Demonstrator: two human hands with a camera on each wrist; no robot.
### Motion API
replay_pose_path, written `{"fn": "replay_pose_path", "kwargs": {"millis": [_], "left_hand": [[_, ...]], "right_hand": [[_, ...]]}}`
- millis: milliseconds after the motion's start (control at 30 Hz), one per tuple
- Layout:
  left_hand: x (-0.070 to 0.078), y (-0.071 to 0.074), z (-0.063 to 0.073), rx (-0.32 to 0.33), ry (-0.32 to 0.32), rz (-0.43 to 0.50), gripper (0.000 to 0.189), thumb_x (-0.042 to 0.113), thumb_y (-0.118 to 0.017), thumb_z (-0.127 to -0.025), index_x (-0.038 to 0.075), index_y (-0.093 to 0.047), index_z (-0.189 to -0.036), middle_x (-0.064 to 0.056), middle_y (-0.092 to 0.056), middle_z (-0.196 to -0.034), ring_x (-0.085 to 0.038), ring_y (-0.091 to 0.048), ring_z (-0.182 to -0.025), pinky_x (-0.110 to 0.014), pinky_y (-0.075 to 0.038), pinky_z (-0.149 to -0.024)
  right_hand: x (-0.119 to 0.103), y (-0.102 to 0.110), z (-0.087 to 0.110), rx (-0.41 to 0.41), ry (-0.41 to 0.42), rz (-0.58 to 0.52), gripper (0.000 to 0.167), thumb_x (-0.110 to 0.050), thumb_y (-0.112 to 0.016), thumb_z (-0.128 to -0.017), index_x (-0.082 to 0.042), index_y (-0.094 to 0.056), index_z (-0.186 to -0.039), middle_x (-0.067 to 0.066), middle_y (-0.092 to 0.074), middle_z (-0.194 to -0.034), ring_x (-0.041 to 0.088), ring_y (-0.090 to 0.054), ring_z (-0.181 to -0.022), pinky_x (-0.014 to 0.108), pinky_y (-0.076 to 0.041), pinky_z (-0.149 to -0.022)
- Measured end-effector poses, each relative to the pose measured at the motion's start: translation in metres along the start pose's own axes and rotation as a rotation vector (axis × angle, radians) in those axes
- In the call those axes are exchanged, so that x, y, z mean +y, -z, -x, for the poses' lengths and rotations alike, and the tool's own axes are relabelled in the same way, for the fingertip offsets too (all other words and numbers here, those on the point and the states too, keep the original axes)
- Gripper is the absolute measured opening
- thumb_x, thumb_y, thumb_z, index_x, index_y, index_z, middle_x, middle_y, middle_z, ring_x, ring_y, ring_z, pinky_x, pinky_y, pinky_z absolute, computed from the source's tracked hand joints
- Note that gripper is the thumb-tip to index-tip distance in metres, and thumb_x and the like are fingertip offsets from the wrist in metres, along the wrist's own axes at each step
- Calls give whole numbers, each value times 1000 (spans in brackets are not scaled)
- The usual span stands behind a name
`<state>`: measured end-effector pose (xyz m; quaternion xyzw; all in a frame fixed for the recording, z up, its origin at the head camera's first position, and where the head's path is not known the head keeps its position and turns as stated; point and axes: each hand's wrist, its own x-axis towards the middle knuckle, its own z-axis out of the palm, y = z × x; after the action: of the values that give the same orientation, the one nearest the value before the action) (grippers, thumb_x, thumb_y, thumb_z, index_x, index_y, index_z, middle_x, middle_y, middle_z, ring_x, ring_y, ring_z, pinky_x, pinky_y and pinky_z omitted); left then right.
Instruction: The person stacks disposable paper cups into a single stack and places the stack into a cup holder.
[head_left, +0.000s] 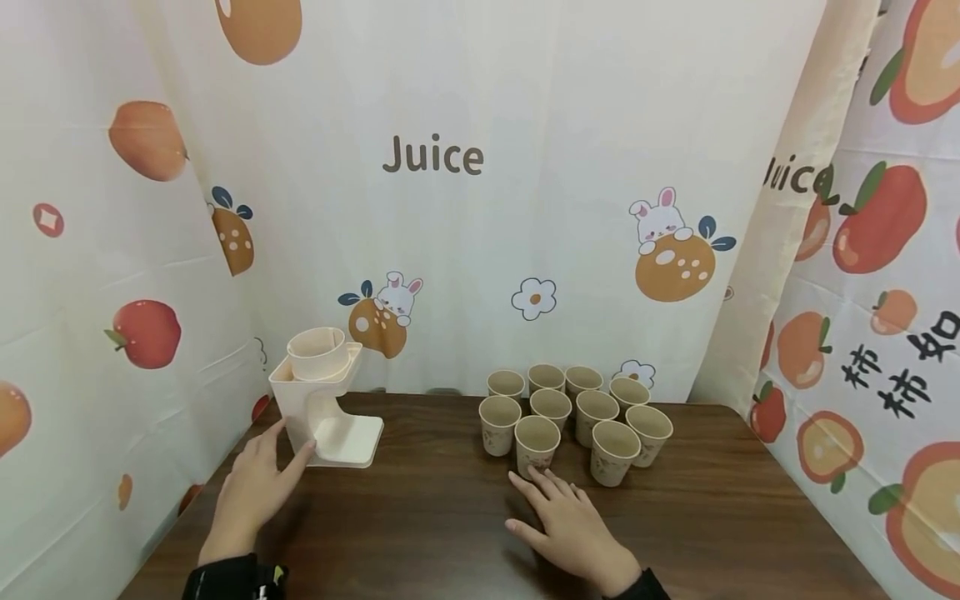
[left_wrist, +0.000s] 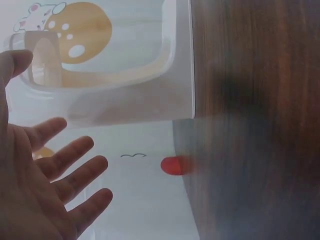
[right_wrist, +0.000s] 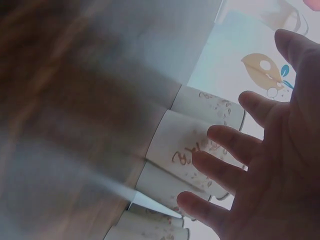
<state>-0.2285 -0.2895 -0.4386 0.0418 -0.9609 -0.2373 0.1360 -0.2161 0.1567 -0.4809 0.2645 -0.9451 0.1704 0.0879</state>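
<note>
At the left of the table, a white C-shaped stand (head_left: 298,408) holds a round cup-like piece (head_left: 318,360) on its top and has a flat base plate (head_left: 348,442). My left hand (head_left: 255,487) is beside its lower left side, fingers spread. The left wrist view shows that palm (left_wrist: 30,190) facing the stand (left_wrist: 130,102) with nothing in it. Several beige paper cups with a printed pattern stand upright in a cluster right of centre. My right hand (head_left: 566,525) hovers with spread fingers just in front of the nearest cup (head_left: 537,446); its fingertips (right_wrist: 220,134) overlap the cups in the right wrist view.
A dark brown wooden table (head_left: 420,517) carries everything. Another front cup (head_left: 615,458) stands to the right of the nearest one. A fruit-printed curtain (head_left: 525,208) hangs behind the table, and printed cloth (head_left: 862,333) hangs along the right side.
</note>
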Motion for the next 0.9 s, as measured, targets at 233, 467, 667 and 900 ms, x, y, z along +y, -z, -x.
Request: {"fn": "replay_pose_path", "kwargs": {"millis": [233,467,667,900], "left_hand": [[-1,0,-11,2,72,24,92,60,-43,-101,-14,-21,-151,-44,-32,-141,-61,-36,-126,-74,-36,-94],[-2,-4,-21,-46,150,91,95,60,-42,-101,-13,-11,-153,-45,-24,-146,-61,-29,-131,-73,-33,-98],[-6,-9,-32,-52,151,151,96,56,-46,-101,-14,-6,-153,-45,-22,-147,-60,-27,-134,-73,-31,-100],[-10,-17,-44,-22,118,291,86,32,-55,-101,-16,-3,-151,-44,-23,-149,-56,-27,-137,-67,-27,-108]], "right_hand": [[-5,-1,-8,-23,20,5,62,-61,-49,-99,-27,-45,-152,12,-45,-151,40,-43,-136,64,-38,-98],[-9,-1,-14,-43,39,8,63,-62,-47,-100,-27,-44,-152,12,-45,-152,40,-43,-136,64,-37,-99],[-14,-2,-19,-74,55,-13,62,-60,-46,-100,-28,-41,-154,13,-44,-153,39,-43,-137,65,-37,-100],[-18,-7,-21,-71,76,-26,61,-60,-48,-100,-28,-43,-153,14,-46,-151,40,-43,-136,66,-38,-98]]}}
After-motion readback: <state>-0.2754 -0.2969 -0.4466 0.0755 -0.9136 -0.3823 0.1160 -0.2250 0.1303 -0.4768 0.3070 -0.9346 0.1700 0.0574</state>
